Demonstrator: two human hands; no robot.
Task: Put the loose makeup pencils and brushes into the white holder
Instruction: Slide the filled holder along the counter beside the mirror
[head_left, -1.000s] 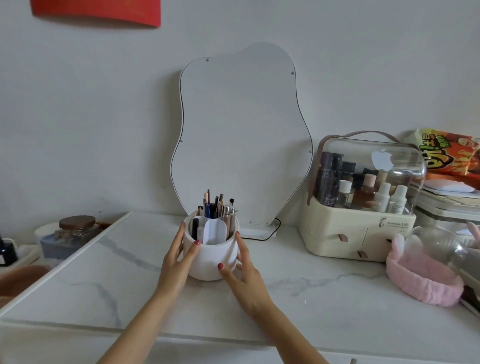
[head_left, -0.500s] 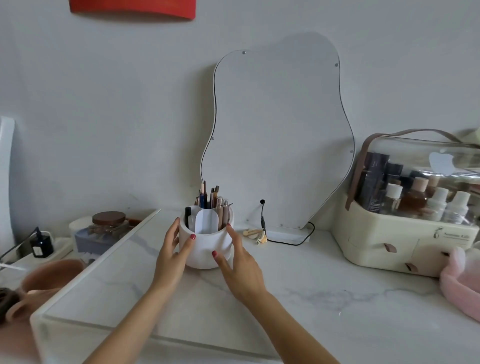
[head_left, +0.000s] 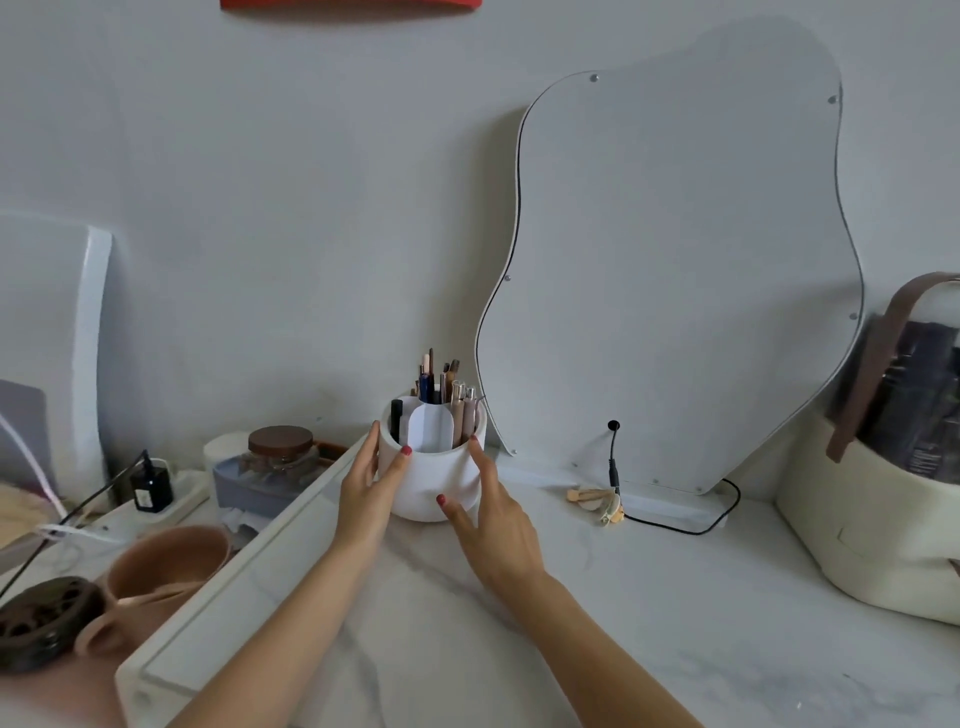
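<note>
1. A round white plastic holder (head_left: 431, 480) stands upright on a white marble-patterned tabletop (head_left: 675, 597), near the table's back left corner and just left of a wavy-edged white mirror panel (head_left: 675, 270) that leans against the grey wall.
2. Slim makeup pencils and brushes (head_left: 441, 387) stand upright inside the holder, in the rear compartments behind a rounded white divider; their tips rise above the rim.
3. The left hand (head_left: 369, 493) cups the holder's left side, fingers loosely spread, thumb tip resting on the front of the rim.
4. The right hand (head_left: 493, 525) lies against the holder's right side with fingers spread wide; thumb and one fingertip touch the wall. Both hands have red-painted nails.
5. To the right of the holder, near the mirror's base, a small beige hair clip (head_left: 597, 501) lies beside a black cable (head_left: 685, 525).
6. At the far right edge sits a cream storage case with a brown strap (head_left: 872, 525).
7. Left of the table, lower down, are a glass jar with a brown lid (head_left: 280, 452) and a terracotta-coloured cup (head_left: 166, 566).
</note>
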